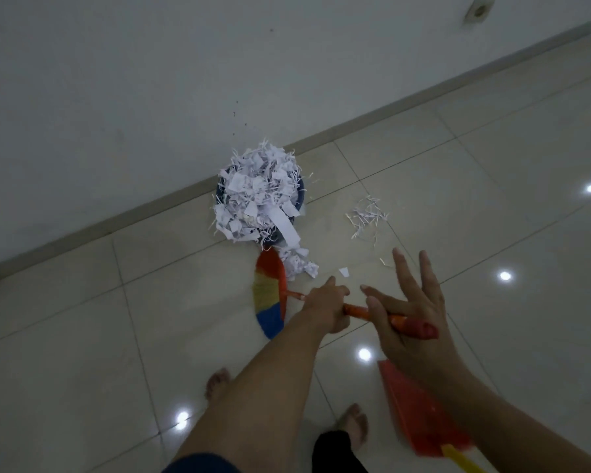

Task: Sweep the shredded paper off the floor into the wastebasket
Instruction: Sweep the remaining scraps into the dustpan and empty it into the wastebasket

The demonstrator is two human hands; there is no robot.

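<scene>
A dark blue wastebasket (220, 192) stands by the wall, heaped over its rim with shredded paper (258, 192). A clump of shreds (299, 264) lies at its foot, right beside the rainbow bristles of a broom (268, 297). More loose shreds (367, 216) are scattered on the tiles to the right, and one small scrap (343, 272) lies nearer me. My left hand (328, 307) grips the broom's orange handle. My right hand (406, 312) has its fingers spread and straight, with the handle's red end against the palm.
A red dustpan (420, 411) with a yellow handle (461, 459) lies on the floor under my right forearm. My bare feet (217, 382) (354, 425) stand on glossy beige tiles. A grey skirting board (355, 126) runs along the wall, with a socket (478, 10) high up.
</scene>
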